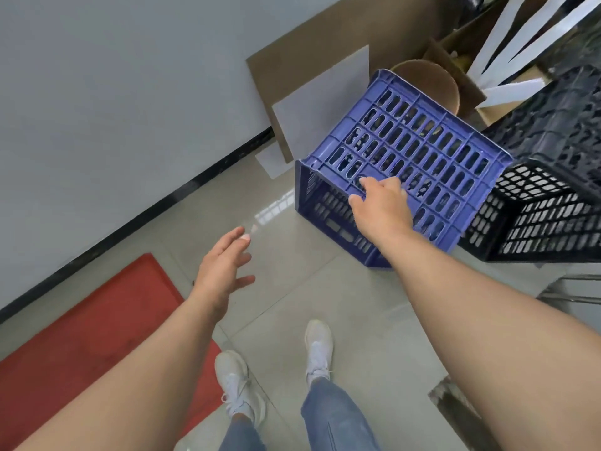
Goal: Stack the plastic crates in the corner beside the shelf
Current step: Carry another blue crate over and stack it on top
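A blue plastic crate [422, 148] stands upside down on the tiled floor, its slotted bottom facing up. My right hand [380, 206] grips its near top edge, fingers hooked through the slots. A black plastic crate [546, 203] sits right beside it on the right, touching or nearly touching. My left hand [224, 268] hovers open over the floor, left of the blue crate and apart from it, holding nothing.
A grey wall [113, 109] with a black skirting runs along the left. Cardboard sheets [325, 70] and a white board lean behind the blue crate. Cardboard boxes [455, 50] and a round tub stand at the back right. A red mat [91, 327] lies at lower left.
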`<control>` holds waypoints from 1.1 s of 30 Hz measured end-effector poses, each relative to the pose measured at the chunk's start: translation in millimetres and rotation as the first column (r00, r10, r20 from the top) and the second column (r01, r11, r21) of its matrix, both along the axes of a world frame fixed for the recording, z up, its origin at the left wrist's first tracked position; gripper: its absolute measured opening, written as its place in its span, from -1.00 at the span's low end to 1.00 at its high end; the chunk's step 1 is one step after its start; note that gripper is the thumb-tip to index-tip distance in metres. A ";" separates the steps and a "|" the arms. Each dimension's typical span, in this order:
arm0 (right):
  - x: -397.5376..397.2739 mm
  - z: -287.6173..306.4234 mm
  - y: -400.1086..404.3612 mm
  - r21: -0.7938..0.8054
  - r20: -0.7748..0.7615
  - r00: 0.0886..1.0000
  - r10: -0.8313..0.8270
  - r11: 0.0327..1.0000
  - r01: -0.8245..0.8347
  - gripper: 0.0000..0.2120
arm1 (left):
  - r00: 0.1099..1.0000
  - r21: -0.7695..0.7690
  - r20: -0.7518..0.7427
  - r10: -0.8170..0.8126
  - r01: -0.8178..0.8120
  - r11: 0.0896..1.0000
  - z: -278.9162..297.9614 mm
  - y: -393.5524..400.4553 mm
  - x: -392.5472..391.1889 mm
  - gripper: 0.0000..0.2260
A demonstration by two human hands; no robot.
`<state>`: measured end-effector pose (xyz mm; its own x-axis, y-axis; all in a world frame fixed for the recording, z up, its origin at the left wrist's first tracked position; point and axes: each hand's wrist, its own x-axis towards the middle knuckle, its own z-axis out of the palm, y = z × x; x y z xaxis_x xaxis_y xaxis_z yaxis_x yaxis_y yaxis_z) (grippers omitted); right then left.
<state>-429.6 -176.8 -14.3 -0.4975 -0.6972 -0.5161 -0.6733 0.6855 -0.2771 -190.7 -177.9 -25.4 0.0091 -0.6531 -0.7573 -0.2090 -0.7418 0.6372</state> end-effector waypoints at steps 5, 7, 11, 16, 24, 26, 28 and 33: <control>5.5 -42.3 -13.7 0.079 -0.122 0.986 0.116 0.991 -0.106 -0.59 | 0.999 0.036 -0.032 0.039 -0.038 0.999 -49.2 -7.0 1.3 -0.70; 4.4 -53.0 -12.1 0.041 -0.138 0.989 0.053 0.998 -0.048 -0.54 | 0.998 0.045 -0.050 0.047 -0.045 0.998 -66.8 -8.1 2.0 -0.73; 1.1 -66.0 -1.4 -0.045 -0.203 0.978 0.043 0.998 -0.054 -0.55 | 0.994 0.073 -0.089 0.056 -0.050 0.996 -96.0 -7.9 1.6 -0.71; 4.9 -73.5 12.9 -0.199 -0.342 0.937 -0.068 0.980 -0.001 -0.59 | 0.993 0.070 -0.115 0.034 -0.026 0.997 -113.9 -6.5 4.5 -0.70; -4.2 -78.8 7.6 -0.056 -0.273 0.957 0.103 0.991 -0.123 -0.53 | 0.991 0.046 -0.133 0.002 0.004 0.999 -121.0 -10.2 -4.4 -0.66; -6.6 -82.4 3.4 -0.047 -0.263 0.958 0.115 0.990 -0.131 -0.52 | 0.991 0.047 -0.137 0.007 -0.001 0.999 -123.8 -10.4 -9.8 -0.66; -6.9 -84.6 1.9 -0.056 -0.277 0.954 0.114 0.989 -0.134 -0.50 | 0.990 0.046 -0.138 0.002 0.004 0.999 -126.7 -9.6 -13.5 -0.64; -7.0 -84.3 4.1 -0.087 -0.305 0.943 0.132 0.982 -0.166 -0.50 | 0.990 0.042 -0.139 0.014 -0.008 0.999 -133.8 -7.7 -10.2 -0.61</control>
<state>-436.6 -172.6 -98.6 -0.5027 -0.8190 -0.2767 -0.8283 0.5479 -0.1168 -200.8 -185.6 -159.2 -0.0910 -0.6218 -0.7778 -0.1121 -0.7697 0.6285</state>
